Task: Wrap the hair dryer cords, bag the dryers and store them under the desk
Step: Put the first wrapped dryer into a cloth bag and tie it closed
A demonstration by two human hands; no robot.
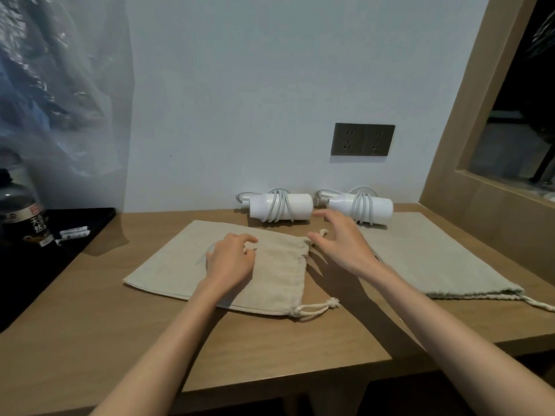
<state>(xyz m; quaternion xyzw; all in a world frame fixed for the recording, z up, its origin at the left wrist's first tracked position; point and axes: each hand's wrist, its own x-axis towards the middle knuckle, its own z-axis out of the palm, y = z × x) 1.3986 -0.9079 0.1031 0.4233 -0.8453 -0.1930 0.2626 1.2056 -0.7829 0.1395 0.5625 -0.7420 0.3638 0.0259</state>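
Head camera: 2 white cylindrical hair dryers, the left dryer (280, 207) and right dryer (360, 208), lie cord-wrapped at the back of the light wooden desk (270, 349). The left hand (229, 259) rests, fingers bent, on a flat beige drawstring cloth bag (180, 265); whether it pinches is unclear. The right hand (342, 244) hovers, fingers spread. A second beige bag (435, 259) lies right.
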